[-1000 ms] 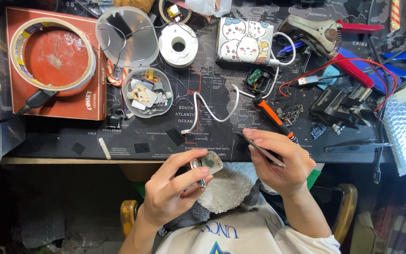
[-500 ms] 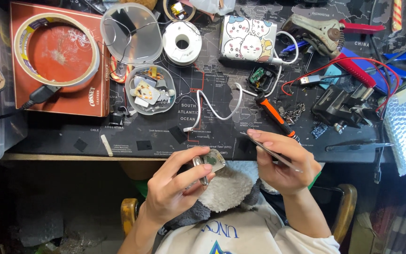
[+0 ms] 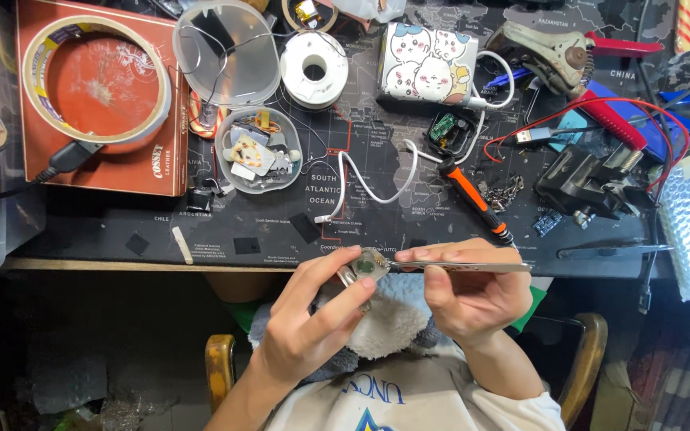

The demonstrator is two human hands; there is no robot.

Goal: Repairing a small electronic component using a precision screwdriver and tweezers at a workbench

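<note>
**Small round part pinched at its rim, tweezers working its face**

The left hand [image 3: 313, 319] pinches a small round part [image 3: 371, 263] between thumb and fingertips, closed on its edge and holding it up just in front of the near edge of the desk, above the person's lap. The part looks like a tiny clear-and-green disc, possibly a little circuit piece in a see-through shell; its detail is too small to tell. It is likely very light and rigid, easy to drop and probably delicate on its face, so the rim is the sensible place to hold it, as the hand does.

The right hand [image 3: 473, 291] is closed around metal tweezers [image 3: 457, 266], which lie nearly level and point left, their tips touching or just at the part. Whether the tips grip anything cannot be told.

Beneath both hands lies a fluffy grey-white cushion [image 3: 393, 319] on the lap.

Farther off, on the dark map-printed desk mat [image 3: 377, 160], an orange-handled screwdriver [image 3: 473, 195] lies just beyond the right hand. A white cable [image 3: 361, 179] loops near the middle. To the far left sit a clear bowl of small parts [image 3: 259, 150], a white spool [image 3: 314, 70] and a roll of tape [image 3: 93, 80] on a red-brown box [image 3: 161, 152]. To the far right stands a small black vise [image 3: 588, 183].
</note>
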